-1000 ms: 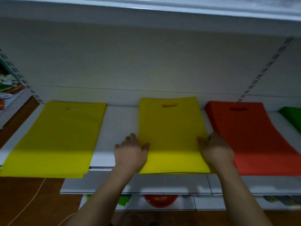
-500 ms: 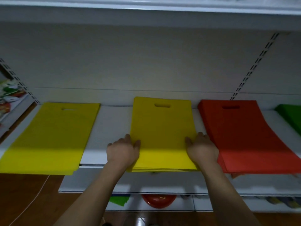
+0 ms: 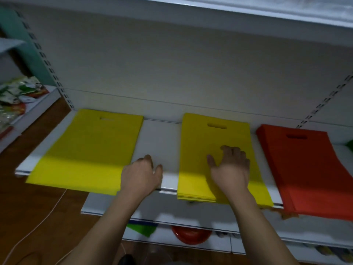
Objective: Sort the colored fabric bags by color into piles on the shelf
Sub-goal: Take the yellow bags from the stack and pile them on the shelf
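Two yellow bag piles lie on the white shelf (image 3: 160,142). The left yellow pile (image 3: 89,150) overhangs the front edge. The middle yellow pile (image 3: 198,146) is a thick stack. My right hand (image 3: 231,165) lies flat on top of the middle pile with fingers spread. My left hand (image 3: 142,173) hovers over the bare shelf strip between the two yellow piles, near the right edge of the left pile, fingers loosely bent and holding nothing. A red pile (image 3: 309,169) lies to the right, and a sliver of green bag (image 3: 350,145) shows at the far right edge.
An upper shelf (image 3: 248,10) overhangs above. Lower shelves hold a green fabric piece (image 3: 142,227) and a red bowl (image 3: 191,235). A side rack at left carries printed packets (image 3: 15,96). A white cable (image 3: 38,222) runs over the brown floor.
Both hands left the sides of the middle yellow pile. My right hand moved onto its top, and my left hand shifted left toward the left yellow pile. The view swung left.
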A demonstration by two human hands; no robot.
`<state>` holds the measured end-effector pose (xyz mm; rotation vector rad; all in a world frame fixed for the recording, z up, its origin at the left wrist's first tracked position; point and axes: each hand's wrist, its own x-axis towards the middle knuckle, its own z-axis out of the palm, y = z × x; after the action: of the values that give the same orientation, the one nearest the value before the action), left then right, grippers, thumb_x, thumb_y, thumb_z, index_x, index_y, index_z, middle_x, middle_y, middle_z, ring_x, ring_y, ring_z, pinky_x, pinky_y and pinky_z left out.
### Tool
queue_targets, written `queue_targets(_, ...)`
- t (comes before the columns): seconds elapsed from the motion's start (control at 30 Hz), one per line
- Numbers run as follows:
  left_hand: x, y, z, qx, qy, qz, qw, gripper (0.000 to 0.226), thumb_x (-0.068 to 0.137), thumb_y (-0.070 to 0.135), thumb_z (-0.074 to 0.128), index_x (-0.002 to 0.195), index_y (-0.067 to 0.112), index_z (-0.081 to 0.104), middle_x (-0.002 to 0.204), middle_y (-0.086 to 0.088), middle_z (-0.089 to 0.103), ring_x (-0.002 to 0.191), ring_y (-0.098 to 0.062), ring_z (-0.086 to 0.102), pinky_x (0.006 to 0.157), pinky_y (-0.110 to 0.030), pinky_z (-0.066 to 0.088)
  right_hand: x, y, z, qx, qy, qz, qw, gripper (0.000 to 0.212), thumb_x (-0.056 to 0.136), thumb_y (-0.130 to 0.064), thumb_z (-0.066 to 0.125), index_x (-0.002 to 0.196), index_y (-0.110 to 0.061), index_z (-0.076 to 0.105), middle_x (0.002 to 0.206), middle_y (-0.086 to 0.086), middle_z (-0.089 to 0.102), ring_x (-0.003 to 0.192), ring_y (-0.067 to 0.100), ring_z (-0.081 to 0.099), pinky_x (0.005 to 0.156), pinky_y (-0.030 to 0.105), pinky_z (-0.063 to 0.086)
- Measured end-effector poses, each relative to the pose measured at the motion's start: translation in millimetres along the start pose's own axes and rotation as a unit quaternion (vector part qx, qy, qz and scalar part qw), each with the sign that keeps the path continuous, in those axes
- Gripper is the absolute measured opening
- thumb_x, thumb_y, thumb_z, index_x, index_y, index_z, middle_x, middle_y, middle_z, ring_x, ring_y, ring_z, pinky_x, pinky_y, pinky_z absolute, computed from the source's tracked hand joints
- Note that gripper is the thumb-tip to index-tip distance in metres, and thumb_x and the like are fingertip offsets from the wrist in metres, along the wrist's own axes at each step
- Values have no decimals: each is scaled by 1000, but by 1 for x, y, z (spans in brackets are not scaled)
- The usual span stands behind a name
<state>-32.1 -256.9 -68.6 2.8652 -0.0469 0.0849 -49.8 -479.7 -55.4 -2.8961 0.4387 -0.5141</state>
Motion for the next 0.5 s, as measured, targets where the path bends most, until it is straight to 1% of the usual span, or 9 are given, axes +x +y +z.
queue_targets(0.07, 1, -28, -13, -1, 10, -22, 1000, 33, 94, 44, 48, 96, 12, 58, 99, -11, 67, 90, -33, 63, 73, -35, 43, -4, -40, 4, 8, -9, -39, 999, 50, 74, -48, 44, 88, -6, 67, 82, 16, 63, 78, 36, 61, 66, 40, 48)
queue_targets(0.2, 5, -94, -36, -10, 20, -71, 997, 30, 94, 43, 49, 94, 14, 56, 96, -10, 66, 88, -33, 62, 72, -36, 40, -15, -112, 20, 51, -68, -111, 990, 43, 75, -47, 49, 85, -10, 68, 77, 11, 66, 73, 33, 64, 65, 37, 48)
queue_targets(0.27, 8, -129, -43, -13, 21, -93, 995, 30, 94, 44, 50, 96, 15, 55, 97, -8, 65, 89, -31, 61, 74, -36, 41, -20, -141, 26, 69, -105, -122, 985, 41, 82, -47, 54, 97, -11, 68, 89, 11, 67, 83, 33, 65, 72, 39, 48)
queue_targets(0.33, 11, -162, -50, -9, 28, -117, 993, 33, 94, 45, 52, 100, 12, 55, 100, -9, 62, 92, -32, 60, 75, -38, 43, -23, -166, 34, 47, -153, -126, 979, 45, 91, -51, 49, 113, -14, 61, 107, 9, 64, 99, 31, 61, 82, 37, 44)
queue_targets(0.37, 13, -177, -52, 1, 29, -131, 991, 37, 93, 45, 53, 104, 10, 55, 103, -11, 61, 94, -32, 60, 77, -39, 45, -22, -178, 39, 34, -165, -121, 978, 49, 93, -55, 44, 117, -15, 57, 113, 7, 61, 104, 30, 59, 85, 35, 43)
queue_targets(0.4, 14, -192, -54, 15, 24, -145, 989, 41, 93, 46, 53, 108, 8, 54, 106, -12, 60, 97, -33, 59, 79, -40, 45, -21, -188, 43, 35, -185, -98, 977, 53, 93, -58, 41, 119, -15, 54, 116, 6, 59, 107, 28, 58, 86, 35, 41)
queue_targets(0.5, 17, -228, -59, 41, 5, -189, 981, 49, 92, 47, 53, 116, 4, 51, 115, -16, 57, 106, -34, 56, 83, -42, 44, -14, -212, 57, 54, -247, -9, 968, 63, 90, -66, 39, 119, -12, 52, 121, 7, 57, 112, 28, 55, 90, 36, 40)
